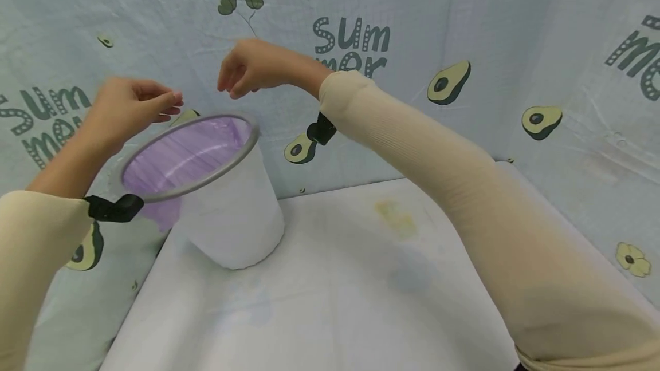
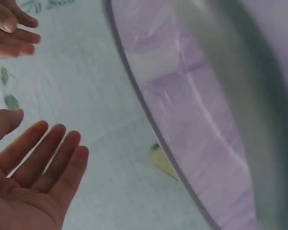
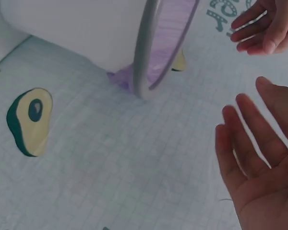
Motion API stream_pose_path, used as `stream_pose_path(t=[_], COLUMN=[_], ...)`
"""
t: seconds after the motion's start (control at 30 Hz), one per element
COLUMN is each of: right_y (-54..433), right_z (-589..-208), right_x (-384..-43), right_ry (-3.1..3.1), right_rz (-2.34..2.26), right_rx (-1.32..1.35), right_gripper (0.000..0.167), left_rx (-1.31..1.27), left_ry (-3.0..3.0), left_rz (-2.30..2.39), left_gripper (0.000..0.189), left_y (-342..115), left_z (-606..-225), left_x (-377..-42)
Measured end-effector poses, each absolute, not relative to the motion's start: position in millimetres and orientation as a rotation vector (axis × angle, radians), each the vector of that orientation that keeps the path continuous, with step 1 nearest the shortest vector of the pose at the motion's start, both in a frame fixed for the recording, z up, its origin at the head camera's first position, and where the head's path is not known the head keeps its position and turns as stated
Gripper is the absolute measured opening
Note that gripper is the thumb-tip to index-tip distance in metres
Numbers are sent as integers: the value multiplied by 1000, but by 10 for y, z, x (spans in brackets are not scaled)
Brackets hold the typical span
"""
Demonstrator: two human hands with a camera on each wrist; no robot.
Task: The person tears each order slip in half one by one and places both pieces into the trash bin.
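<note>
A white trash bin (image 1: 234, 210) with a grey rim ring (image 1: 250, 145) stands on the left part of the table. Inside it is a purple trash bag (image 1: 188, 153), and a bit of the bag hangs out below the ring. Above the bin's left side, my left hand (image 1: 126, 110) is raised with nothing in it. In the left wrist view its fingers (image 2: 53, 153) are loosely extended. My right hand (image 1: 258, 67) hovers beyond the bin's right side, also holding nothing. The right wrist view shows its relaxed fingers (image 3: 249, 139) apart from the bin.
A white table (image 1: 319, 279) with faint yellow and blue stains carries the bin near its back left corner. Behind it hangs a pale cloth (image 1: 392, 130) printed with avocados and lettering. The cloth continues along the right side.
</note>
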State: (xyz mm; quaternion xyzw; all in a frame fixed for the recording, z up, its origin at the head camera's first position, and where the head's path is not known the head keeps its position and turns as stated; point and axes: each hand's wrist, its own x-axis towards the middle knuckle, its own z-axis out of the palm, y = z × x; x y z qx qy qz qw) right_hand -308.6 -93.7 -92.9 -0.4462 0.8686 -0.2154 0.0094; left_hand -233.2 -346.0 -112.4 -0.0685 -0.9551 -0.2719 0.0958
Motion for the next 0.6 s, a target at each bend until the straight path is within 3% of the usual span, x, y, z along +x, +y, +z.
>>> stream_pose_path(t=[0.27,0.43,0.6], right_y=[-533,-188,264], right_z=[-1272,-1629,-2031], right_x=[-2749,-2422,-2142], right_ry=[2742,2771,2804], right_rz=[-550,-591,-667], right_rx=[-1599,-1552,-1474], right_gripper=[35,45,51], left_rx=[-414,-546,-701], left_ry=[-2865,-2703,-2506], left_rz=[-593,-469,-317], left_gripper=[57,51,55], left_y=[-3157,-2910,-2597], left_z=[-1383,-1713,-2053], left_x=[-1707,-1366,-1236])
